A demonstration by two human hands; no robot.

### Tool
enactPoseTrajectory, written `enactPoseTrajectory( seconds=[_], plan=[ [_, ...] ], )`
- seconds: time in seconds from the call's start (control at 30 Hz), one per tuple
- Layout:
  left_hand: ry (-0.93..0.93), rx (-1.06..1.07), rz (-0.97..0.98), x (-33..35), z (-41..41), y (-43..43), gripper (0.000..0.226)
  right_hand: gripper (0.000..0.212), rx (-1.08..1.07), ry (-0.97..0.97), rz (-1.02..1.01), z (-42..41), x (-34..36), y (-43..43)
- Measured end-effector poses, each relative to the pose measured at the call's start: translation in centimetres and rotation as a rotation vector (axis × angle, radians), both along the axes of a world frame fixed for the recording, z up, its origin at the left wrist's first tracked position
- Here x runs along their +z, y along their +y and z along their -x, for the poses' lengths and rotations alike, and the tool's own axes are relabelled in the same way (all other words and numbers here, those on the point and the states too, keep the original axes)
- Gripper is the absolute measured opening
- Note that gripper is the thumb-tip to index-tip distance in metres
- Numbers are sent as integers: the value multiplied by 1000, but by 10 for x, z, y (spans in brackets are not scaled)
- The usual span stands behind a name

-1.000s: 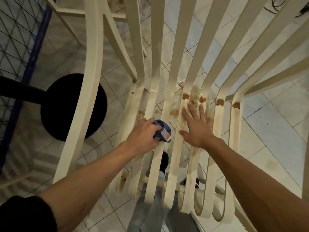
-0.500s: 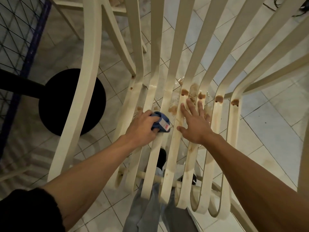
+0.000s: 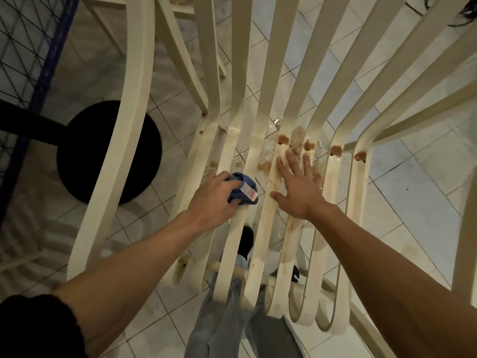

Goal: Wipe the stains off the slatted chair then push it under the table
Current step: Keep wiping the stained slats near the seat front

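With the left hand (image 3: 214,200) clutching the cloth (image 3: 244,188), the right hand (image 3: 299,187), spread flat near the back edge of the chair (image 3: 134,99) seat, may smear the stains (image 3: 283,139) there.

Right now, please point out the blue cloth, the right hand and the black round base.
blue cloth (image 3: 246,182): head view, on the bunched fabric above its white label.
right hand (image 3: 299,187): head view, on the back of the hand.
black round base (image 3: 85,156): head view, on its dark top face.
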State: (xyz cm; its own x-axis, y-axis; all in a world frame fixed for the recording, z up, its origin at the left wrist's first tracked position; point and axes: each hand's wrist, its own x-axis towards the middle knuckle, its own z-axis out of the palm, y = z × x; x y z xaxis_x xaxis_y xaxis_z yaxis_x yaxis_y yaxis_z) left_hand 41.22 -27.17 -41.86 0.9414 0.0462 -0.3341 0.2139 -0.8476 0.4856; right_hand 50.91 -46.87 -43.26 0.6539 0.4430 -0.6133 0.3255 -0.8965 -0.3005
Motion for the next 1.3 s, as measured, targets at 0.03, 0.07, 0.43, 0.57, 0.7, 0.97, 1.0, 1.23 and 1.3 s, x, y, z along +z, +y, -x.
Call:
enactPoseTrajectory(
  seconds=[0.03, 0.07, 0.43, 0.57, 0.7, 0.97, 1.0, 1.23, 1.3],
  plan=[
    [8, -19, 3, 2, 6, -2, 26, 87, 2, -1, -3, 0, 0, 0],
    [15, -49, 3, 4, 14, -3, 26, 87, 2, -3, -5, 0, -1, -1],
    [27, -43, -20, 3, -4, 0, 29, 87, -9, -9, -27, 1, -2, -1],
    [35, -12, -32, 1, -14, -3, 29, 87, -10, -10, -24, 1, -2, -1],
    [59, -68, 7, 6, 16, -2, 28, 86, -10, -7, -32, 1, -1, -1],
    [43, -125, -48, 6, 17, -6, 28, 87, -16, -26, -40, 2, -4, -1],
    [27, -84, -41, 4, 9, -6, 29, 88, -15, -24, -43, 2, -4, -1],
    [65, -15, -32, 5, -1, -10, 24, 84, -9, -41, -40, 6, -5, -3],
    [84, -60, -38, 10, 15, -11, 28, 83, -11, -47, -46, 6, -4, -4]
  ],
)
